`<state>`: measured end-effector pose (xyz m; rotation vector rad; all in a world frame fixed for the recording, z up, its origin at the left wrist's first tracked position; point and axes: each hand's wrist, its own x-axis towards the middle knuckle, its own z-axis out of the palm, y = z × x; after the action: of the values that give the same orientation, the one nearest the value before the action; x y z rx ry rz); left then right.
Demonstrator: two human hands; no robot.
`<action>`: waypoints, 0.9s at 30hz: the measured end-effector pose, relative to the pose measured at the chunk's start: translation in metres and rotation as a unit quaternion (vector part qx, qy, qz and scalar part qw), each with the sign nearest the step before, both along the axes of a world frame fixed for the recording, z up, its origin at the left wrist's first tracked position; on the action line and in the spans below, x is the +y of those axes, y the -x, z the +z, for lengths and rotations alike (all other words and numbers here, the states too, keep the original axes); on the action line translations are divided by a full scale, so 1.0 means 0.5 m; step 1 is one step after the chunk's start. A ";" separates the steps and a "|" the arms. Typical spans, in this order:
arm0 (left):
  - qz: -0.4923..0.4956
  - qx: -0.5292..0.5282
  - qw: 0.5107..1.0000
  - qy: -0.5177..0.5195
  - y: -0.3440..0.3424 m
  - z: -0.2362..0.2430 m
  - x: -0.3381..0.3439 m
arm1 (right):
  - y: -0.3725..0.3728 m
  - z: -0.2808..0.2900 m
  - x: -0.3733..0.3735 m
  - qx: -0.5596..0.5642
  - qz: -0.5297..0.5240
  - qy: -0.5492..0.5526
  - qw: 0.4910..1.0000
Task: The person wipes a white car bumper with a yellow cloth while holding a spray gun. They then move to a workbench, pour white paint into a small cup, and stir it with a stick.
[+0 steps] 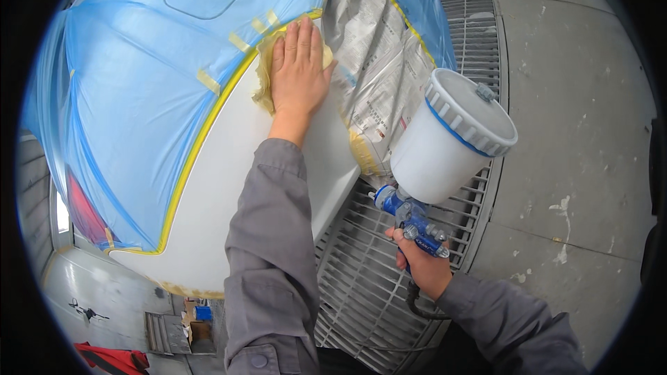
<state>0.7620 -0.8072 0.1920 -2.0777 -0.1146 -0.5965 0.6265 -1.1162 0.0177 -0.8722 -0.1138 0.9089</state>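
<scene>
My left hand (300, 73) lies flat, fingers stretched out, on a yellowish tack cloth (265, 73). It presses the cloth against the top of a pale grey car body panel (236, 187), beside the yellow masking tape (198, 149) along the panel's edge. My right hand (424, 264) is wrapped round the grip of a blue spray gun (417, 226), to the right of the panel. A white paint cup (441, 142) with a ribbed grey lid sits tilted on top of the gun. The gun's trigger is hidden by my fingers.
Blue plastic film (139, 62) covers the car left of the tape. Printed masking paper (379, 55) drapes beyond the panel. Below the gun runs a metal floor grate (368, 278), with grey floor (556, 132) to its right. A dark hose (420, 309) hangs from the gun.
</scene>
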 end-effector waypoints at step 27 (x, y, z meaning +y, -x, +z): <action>0.023 0.060 0.998 0.006 0.045 -0.024 -0.008 | 0.012 0.012 -0.006 0.015 0.019 0.002 1.000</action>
<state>0.7395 -0.8113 0.1803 -2.1107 -0.0976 -0.4429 0.6206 -1.1194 0.0237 -0.8624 -0.1019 0.9581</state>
